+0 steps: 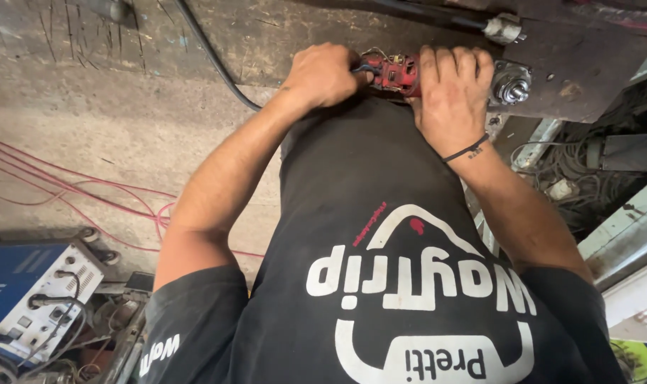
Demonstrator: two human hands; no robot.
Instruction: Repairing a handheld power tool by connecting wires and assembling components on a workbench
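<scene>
A small red power tool body [396, 72], its casing off and wires showing, is held against my black shirt at the edge of a rusty metal bench [572, 64]. My right hand [451, 89] wraps around its right end, next to a shiny bolted fitting [512, 87] on the bench. My left hand [325, 73] is closed at the tool's left end, fingers pinched on something thin and blue there; what it is I cannot make out.
A black cable [213, 57] runs across the concrete floor [89, 128] toward my left hand. Red wires [67, 188] trail over the floor. A blue welding machine [32, 291] sits at lower left. Cluttered cables and metal frames [586, 178] lie at right.
</scene>
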